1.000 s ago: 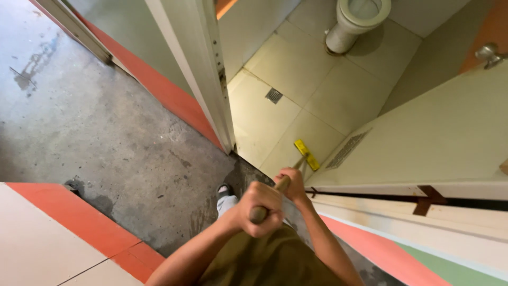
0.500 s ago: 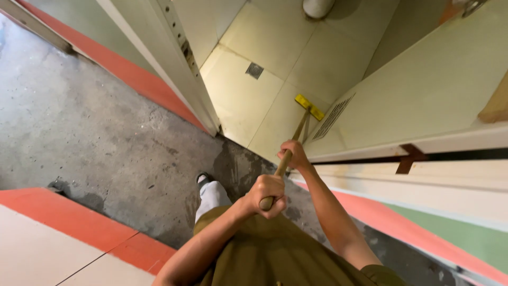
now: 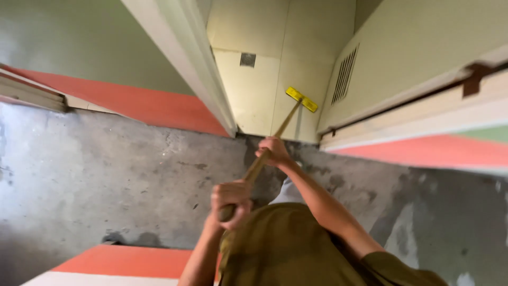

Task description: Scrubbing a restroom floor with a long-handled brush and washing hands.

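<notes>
— Where were our hands?

— Both closed round the wooden handle [image 3: 264, 159]: the left hand [image 3: 230, 202] gripped its near end, the right hand [image 3: 273, 151] further along.

— And the yellow head [image 3: 301, 99]?

— Well beyond our right hand, resting on the pale tiled floor [image 3: 248, 100] inside the doorway, beside the vented door [image 3: 402, 58].

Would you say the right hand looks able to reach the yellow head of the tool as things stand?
Probably not directly: the right hand grips the wooden handle well short of the yellow head, which lies on the tiled floor beyond the doorway.
</notes>
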